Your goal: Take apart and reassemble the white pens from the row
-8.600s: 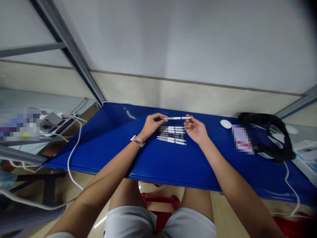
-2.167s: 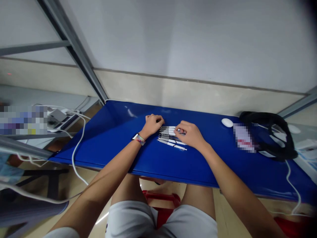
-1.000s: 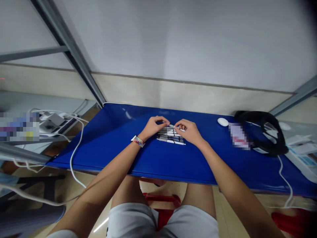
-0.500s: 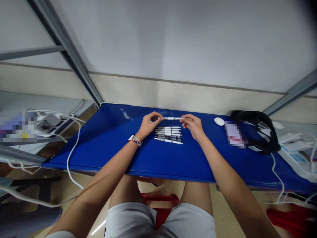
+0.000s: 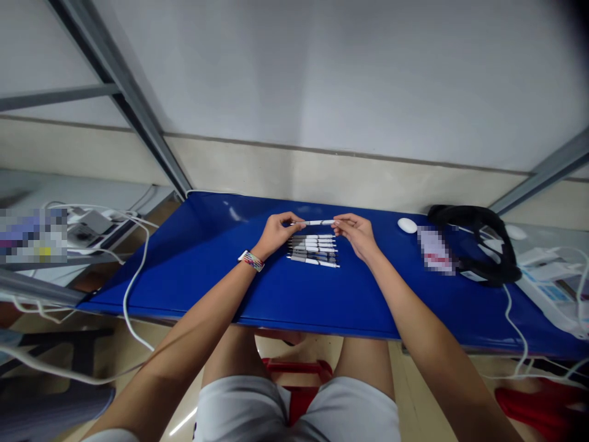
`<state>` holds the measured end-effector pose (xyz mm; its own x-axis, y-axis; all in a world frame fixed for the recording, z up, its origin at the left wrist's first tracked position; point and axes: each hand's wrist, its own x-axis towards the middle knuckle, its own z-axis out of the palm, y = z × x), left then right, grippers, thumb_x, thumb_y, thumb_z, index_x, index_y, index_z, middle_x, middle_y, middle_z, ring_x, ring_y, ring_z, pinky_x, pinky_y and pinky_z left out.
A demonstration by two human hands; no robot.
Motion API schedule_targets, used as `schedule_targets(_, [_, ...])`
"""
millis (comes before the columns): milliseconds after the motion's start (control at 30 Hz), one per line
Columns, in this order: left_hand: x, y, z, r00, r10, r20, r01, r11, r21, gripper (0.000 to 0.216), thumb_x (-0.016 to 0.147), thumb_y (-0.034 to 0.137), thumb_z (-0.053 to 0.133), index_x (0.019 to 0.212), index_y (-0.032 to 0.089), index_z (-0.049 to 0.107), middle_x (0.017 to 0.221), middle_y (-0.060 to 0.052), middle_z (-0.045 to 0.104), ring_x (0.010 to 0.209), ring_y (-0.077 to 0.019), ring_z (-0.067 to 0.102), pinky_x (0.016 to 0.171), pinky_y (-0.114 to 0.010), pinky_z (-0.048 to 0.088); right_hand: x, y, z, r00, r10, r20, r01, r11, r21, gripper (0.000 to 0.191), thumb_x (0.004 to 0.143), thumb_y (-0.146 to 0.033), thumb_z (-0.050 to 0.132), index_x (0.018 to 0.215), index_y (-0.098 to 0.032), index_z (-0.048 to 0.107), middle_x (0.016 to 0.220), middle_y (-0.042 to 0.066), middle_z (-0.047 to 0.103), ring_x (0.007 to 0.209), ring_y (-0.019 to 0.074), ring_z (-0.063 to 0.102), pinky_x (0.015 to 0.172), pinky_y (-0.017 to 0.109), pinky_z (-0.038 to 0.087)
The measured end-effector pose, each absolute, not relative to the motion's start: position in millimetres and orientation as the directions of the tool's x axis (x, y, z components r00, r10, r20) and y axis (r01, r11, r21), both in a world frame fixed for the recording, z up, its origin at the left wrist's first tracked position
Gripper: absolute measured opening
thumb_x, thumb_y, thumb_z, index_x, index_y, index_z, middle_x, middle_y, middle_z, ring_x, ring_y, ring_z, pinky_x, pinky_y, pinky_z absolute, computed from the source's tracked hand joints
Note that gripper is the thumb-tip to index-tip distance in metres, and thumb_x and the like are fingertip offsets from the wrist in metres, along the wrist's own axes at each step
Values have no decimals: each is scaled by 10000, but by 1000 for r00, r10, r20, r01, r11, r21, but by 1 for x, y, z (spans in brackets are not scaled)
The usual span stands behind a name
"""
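Between my two hands a white pen (image 5: 319, 222) with dark markings lies crosswise, just beyond a row of other pens. My left hand (image 5: 281, 231) pinches its left end between thumb and fingertips. At the pen's right end, the fingers of my right hand (image 5: 355, 232) are closed on it. Several white and grey pens (image 5: 313, 249) lie side by side on the blue table (image 5: 285, 294), nearly parallel, with the nearest one slightly tilted. A colourful woven band (image 5: 251, 260) is around my left wrist.
To the right are a white computer mouse (image 5: 407, 226), a partly blurred packet (image 5: 435, 250) and a black headband-like device (image 5: 478, 245). A white cable (image 5: 138, 270) hangs over the table's left side. Grey metal posts (image 5: 151, 141) and a wall stand behind.
Both hands have brought the pen slightly nearer to the row and a little to the left. The pens in the row have not moved.
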<state>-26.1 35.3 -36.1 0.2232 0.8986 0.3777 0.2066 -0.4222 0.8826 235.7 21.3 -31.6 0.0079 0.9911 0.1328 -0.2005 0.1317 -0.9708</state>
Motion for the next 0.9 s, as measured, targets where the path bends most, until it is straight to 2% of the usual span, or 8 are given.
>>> schedule_targets(100, [-26, 36, -37, 216, 910, 353, 192, -394, 899, 307, 916, 472, 783, 855, 172, 795, 713, -30, 716, 647, -155, 591, 638, -307, 399, 237, 23, -35, -9, 984, 179, -167, 175, -970, 349, 680, -418, 968, 905, -196, 819, 785, 49, 794, 670, 162, 695, 684, 320, 574])
schedule_targets(233, [-25, 35, -34, 190, 923, 336, 189, -370, 910, 551, 1032, 574, 593, 681, 171, 728, 586, -23, 614, 583, -145, 533, 629, -319, 380, 235, 24, -37, -36, 976, 216, -143, 209, -967, 344, 699, -433, 960, 916, -208, 818, 768, 37, 786, 694, 173, 709, 703, 328, 586])
schedule_targets(400, [-25, 35, -32, 204, 894, 398, 172, -433, 885, 328, 877, 491, 828, 1019, 199, 782, 756, -11, 708, 684, -159, 601, 665, -297, 418, 233, 22, -35, -10, 983, 183, -180, 178, -967, 354, 693, -437, 964, 918, -210, 812, 806, 41, 803, 662, 160, 690, 680, 324, 579])
schedule_targets(533, [-27, 36, -33, 201, 906, 373, 234, -414, 880, 410, 995, 550, 666, 862, 182, 788, 687, -26, 684, 657, -163, 590, 677, -315, 427, 234, 21, -32, -5, 988, 153, -209, 149, -967, 369, 672, -432, 978, 914, -206, 816, 804, 44, 801, 670, 155, 690, 678, 310, 569])
schedule_targets(667, [-28, 38, -33, 188, 877, 442, 223, -476, 851, 358, 885, 488, 826, 1101, 203, 797, 810, -19, 726, 718, -165, 608, 723, -312, 455, 234, 22, -33, 11, 991, 130, -223, 129, -966, 379, 658, -436, 986, 914, -213, 817, 816, 45, 803, 678, 153, 688, 683, 310, 565])
schedule_targets(733, [-28, 38, -33, 186, 880, 437, 226, -471, 852, 324, 929, 513, 774, 943, 190, 792, 785, -32, 724, 715, -168, 612, 735, -321, 460, 235, 23, -34, 16, 992, 126, -232, 126, -965, 378, 653, -433, 987, 911, -214, 818, 807, 44, 798, 681, 154, 683, 686, 312, 564])
schedule_targets(800, [-28, 38, -32, 192, 894, 405, 204, -440, 875, 428, 1025, 553, 624, 861, 185, 767, 729, -39, 709, 703, -174, 624, 739, -332, 465, 235, 24, -35, 16, 992, 128, -238, 128, -963, 374, 655, -429, 984, 912, -212, 819, 803, 45, 794, 688, 157, 681, 691, 316, 563])
schedule_targets(900, [-28, 38, -31, 199, 887, 417, 179, -452, 874, 333, 958, 515, 741, 1061, 200, 767, 764, -16, 713, 707, -167, 624, 716, -314, 460, 235, 25, -36, 24, 992, 125, -239, 127, -963, 372, 661, -425, 979, 920, -210, 819, 814, 52, 794, 701, 163, 681, 698, 325, 563])
